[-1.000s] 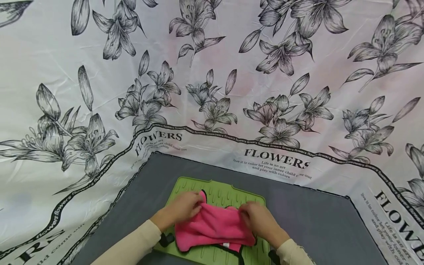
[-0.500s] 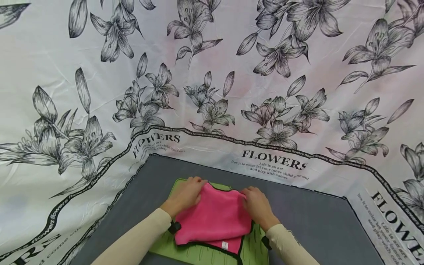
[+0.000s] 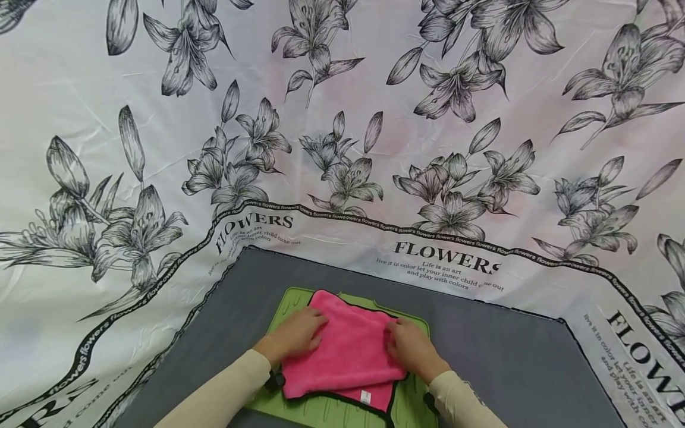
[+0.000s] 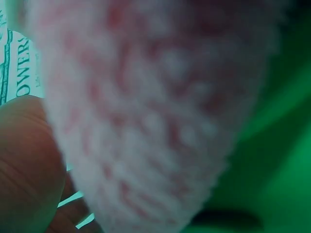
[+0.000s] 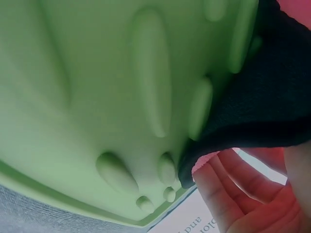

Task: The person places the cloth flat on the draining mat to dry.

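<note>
A fuzzy pink cloth (image 3: 350, 345) with black edging lies over the ridged green mat (image 3: 321, 410). A white tag (image 3: 365, 396) shows on a fold near the front. My left hand (image 3: 297, 336) rests at the cloth's left side with loose fingers, and the far left corner lies free beyond it. My right hand (image 3: 412, 348) holds the cloth's right edge near the far right corner. In the right wrist view, the dark underside of the cloth (image 5: 272, 87) lifts above the mat, with the fingertips (image 5: 206, 179) at its edge. Fuzzy cloth (image 4: 155, 111) fills most of the left wrist view.
The mat lies on a dark grey table (image 3: 503, 351). Behind and at both sides hangs a white curtain (image 3: 342, 249) printed with flowers and lettering. Black wrist straps (image 3: 275, 380) are on both arms.
The cloth has been drawn away over the mat and its far edge laid flat. My left hand has let go of the far left corner and come back nearer me.
</note>
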